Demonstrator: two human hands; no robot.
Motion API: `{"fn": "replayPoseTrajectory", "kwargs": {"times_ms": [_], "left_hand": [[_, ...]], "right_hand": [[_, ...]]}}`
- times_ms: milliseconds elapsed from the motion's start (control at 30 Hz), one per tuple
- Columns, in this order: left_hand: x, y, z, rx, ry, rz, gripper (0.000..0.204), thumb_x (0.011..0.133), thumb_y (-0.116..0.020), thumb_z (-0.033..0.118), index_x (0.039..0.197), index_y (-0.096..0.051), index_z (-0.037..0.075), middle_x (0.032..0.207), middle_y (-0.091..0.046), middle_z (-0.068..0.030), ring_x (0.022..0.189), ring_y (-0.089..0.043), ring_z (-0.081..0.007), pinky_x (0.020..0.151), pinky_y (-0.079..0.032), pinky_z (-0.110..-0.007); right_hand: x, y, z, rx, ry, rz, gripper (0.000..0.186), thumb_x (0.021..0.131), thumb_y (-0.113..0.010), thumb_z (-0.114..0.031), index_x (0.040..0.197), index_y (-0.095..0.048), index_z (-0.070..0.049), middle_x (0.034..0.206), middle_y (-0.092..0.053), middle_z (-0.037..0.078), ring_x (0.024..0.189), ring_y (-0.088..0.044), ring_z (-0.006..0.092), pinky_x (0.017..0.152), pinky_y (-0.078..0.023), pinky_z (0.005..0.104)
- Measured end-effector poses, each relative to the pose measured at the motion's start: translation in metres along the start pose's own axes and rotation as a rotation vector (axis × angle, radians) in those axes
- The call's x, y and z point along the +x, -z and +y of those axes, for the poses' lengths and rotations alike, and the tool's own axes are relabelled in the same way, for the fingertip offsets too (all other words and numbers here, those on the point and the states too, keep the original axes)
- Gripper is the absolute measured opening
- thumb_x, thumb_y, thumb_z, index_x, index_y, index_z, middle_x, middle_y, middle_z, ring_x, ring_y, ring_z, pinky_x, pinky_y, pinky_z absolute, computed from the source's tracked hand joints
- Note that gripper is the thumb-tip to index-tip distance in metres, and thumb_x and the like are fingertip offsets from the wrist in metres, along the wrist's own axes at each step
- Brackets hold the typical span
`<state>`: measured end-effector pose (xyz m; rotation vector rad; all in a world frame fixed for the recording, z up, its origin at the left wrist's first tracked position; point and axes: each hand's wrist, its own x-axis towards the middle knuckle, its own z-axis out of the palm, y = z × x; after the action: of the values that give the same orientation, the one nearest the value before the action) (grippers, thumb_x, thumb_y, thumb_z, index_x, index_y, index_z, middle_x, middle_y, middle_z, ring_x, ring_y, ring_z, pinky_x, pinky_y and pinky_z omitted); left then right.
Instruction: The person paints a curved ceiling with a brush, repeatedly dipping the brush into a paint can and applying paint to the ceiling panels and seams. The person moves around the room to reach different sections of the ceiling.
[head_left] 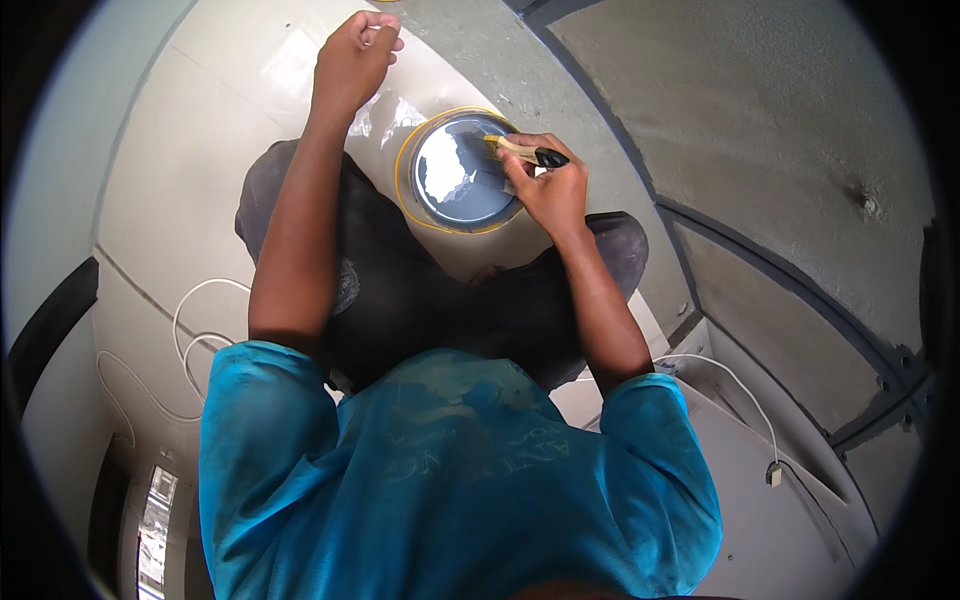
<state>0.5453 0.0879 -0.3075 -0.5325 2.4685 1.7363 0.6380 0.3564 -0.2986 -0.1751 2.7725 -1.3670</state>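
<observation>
A round bucket [399, 172] with a yellow edge stands on the floor between my legs. Inside it is glossy blue-grey paint [490, 190] that reflects white light. My right hand [556, 190] is closed round a paintbrush [520, 150] with a pale wooden handle and a black end. The brush is over the right side of the bucket, its bristles pointing left; whether they touch the paint I cannot tell. Beyond the bucket, to the left, my left hand [362, 55] is raised with its fingers curled in, and nothing shows in it.
My bent legs [400, 280] flank the bucket on a pale, shiny floor [210, 130]. At right rises a grey wall [720, 110] with dark grey painted bands. A white cable [185, 320] loops at left; another cable [740, 385] ends in a plug [773, 474] at right.
</observation>
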Motion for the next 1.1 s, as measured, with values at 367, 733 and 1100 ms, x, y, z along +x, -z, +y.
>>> {"fn": "replayPoseTrajectory", "kwargs": {"times_ms": [367,733,1100], "left_hand": [[0.014,0.004,-0.014,0.042,0.052,-0.037,0.037,0.096,-0.062,0.039,0.115,-0.068,0.007,0.081,-0.068,-0.0001,0.077,-0.063,-0.0101,0.076,-0.049,-0.028],[0.026,-0.008,-0.070,-0.100,-0.072,-0.040,0.022,0.102,-0.061,0.027,0.108,-0.062,0.006,0.073,-0.062,-0.0038,0.062,-0.057,-0.0097,0.055,-0.045,-0.025],[-0.038,0.046,-0.032,0.001,-0.318,0.128,0.018,0.101,-0.061,0.017,0.108,-0.066,0.001,0.074,-0.061,-0.0018,0.066,-0.057,-0.0094,0.062,-0.047,-0.026]], "right_hand": [[-0.011,-0.046,0.024,-0.096,-0.021,-0.022,0.021,0.082,-0.082,-0.015,0.100,-0.076,-0.006,0.101,-0.075,0.013,0.075,-0.074,0.0289,0.067,-0.058,0.0373],[-0.047,0.002,0.040,0.323,-0.505,-0.020,0.026,0.093,-0.074,-0.027,0.108,-0.075,-0.006,0.092,-0.076,0.010,0.082,-0.073,0.0237,0.079,-0.058,0.0368],[0.050,0.186,-0.085,1.803,0.182,0.431,0.032,0.095,-0.073,-0.013,0.123,-0.059,-0.007,0.108,-0.064,0.006,0.091,-0.062,0.0152,0.079,-0.055,0.0294]]}}
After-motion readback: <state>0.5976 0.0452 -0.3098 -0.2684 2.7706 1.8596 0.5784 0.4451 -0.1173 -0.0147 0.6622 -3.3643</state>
